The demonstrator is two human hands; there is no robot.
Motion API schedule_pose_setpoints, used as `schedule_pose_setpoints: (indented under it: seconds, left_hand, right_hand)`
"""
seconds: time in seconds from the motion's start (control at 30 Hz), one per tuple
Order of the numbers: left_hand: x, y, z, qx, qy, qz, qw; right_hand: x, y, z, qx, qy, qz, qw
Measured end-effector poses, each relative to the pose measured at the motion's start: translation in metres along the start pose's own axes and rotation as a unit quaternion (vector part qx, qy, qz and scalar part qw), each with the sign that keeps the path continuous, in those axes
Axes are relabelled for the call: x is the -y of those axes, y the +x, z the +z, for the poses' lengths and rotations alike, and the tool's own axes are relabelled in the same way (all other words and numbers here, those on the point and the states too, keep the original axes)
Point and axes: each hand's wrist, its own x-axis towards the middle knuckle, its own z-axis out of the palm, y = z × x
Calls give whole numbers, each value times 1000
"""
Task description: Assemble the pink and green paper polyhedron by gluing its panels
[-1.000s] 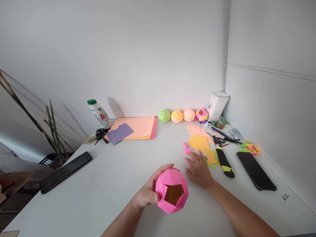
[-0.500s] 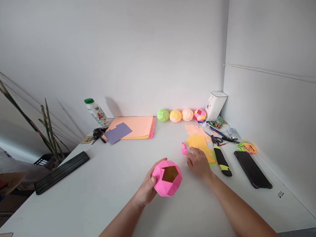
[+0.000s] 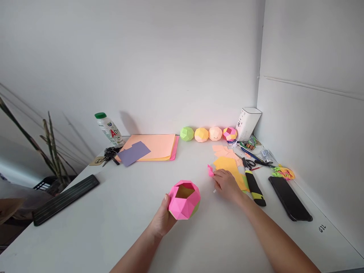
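Observation:
My left hand [image 3: 162,218] grips a pink faceted paper ball [image 3: 183,200] just above the white table [image 3: 119,212]. The ball's open hole faces up and shows an orange inside. My right hand [image 3: 226,184] lies further right, its fingers curled onto a small folded pink paper piece [image 3: 210,171]. Loose orange and peach paper squares [image 3: 230,164] lie right behind that hand. Whether the fingers pinch the pink piece is not clear.
Three finished paper balls and a multicoloured one [image 3: 229,133] line the back wall beside a white box [image 3: 248,123]. A utility knife [image 3: 254,187], scissors [image 3: 249,163], pens and a black phone [image 3: 289,197] lie at right. Coloured sheets [image 3: 155,146], keys, a bottle [image 3: 108,129] and a black bar [image 3: 65,198] sit at left.
My left hand has turned the pink ball so its hole faces up instead of toward me. My right hand has slid left to the small pink piece.

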Motion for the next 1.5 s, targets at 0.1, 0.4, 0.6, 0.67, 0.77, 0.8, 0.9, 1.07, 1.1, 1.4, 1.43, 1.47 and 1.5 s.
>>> schedule_pose_setpoints:
  seconds: [0.1,0.4,0.6,0.67,0.77,0.8,0.9,1.07,1.1,1.4,1.43,1.47,1.5]
  left_hand:
    - [1,0,2,38,27,2,999]
    - [-1,-4,12,180,99,-23,978]
    - [3,-3,20,198,94,-26,975]
    - [2,-3,22,196,102,-21,975]
    - [1,-4,20,199,119,-12,973]
    - [1,-4,19,200,126,-9,972]
    - [2,-4,19,200,144,-1,969]
    - [-5,-4,26,199,133,-3,971]
    - [-6,-4,28,195,134,1,971]
    - [-6,-4,21,198,174,-1,965]
    - [-5,-4,19,201,186,3,962]
    - [-4,-4,18,204,200,8,958]
    - [-3,-4,16,207,217,14,954]
  right_hand:
    - [1,1,0,-35,54,-15,998]
    - [56,-14,-22,-85,294,-57,950]
    - [70,-16,-21,-79,353,-45,931]
    - [67,-15,-19,-76,355,-43,931]
    - [65,-15,-18,-70,349,-39,934]
    - [66,-15,-18,-65,345,-37,936]
    - [68,-16,-23,-34,326,-17,944]
    - [45,-21,-39,23,273,9,962]
    - [36,-23,-41,44,193,2,980]
    - [-15,-30,-42,92,23,73,993]
    - [-15,-29,-44,82,36,81,993]
    - [-13,-29,-46,69,50,91,992]
    - [-11,-29,-50,53,64,102,991]
